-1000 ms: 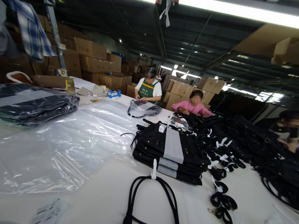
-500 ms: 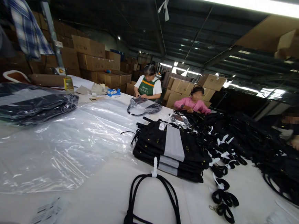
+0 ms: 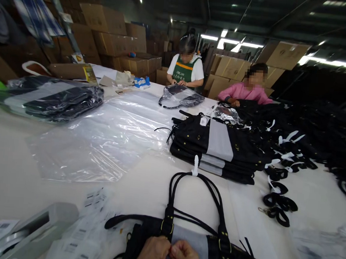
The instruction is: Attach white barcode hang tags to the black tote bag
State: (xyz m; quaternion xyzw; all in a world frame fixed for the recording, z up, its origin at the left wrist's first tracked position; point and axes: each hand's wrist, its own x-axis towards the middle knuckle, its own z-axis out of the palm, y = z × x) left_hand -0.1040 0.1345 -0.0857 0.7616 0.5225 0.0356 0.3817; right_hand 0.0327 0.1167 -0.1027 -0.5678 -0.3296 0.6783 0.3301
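Black bag (image 3: 211,248) under both hands' fingers (image 3: 167,252).

You stand at a long white worktable (image 3: 14,173) in a dim warehouse; brown cardboard boxes (image 3: 109,28) stack against the far wall, and bright fluorescent tube lights (image 3: 242,43) hang from the dark ceiling.

The green apron (image 3: 184,71) bears small white lettering, too blurred to read for certain.
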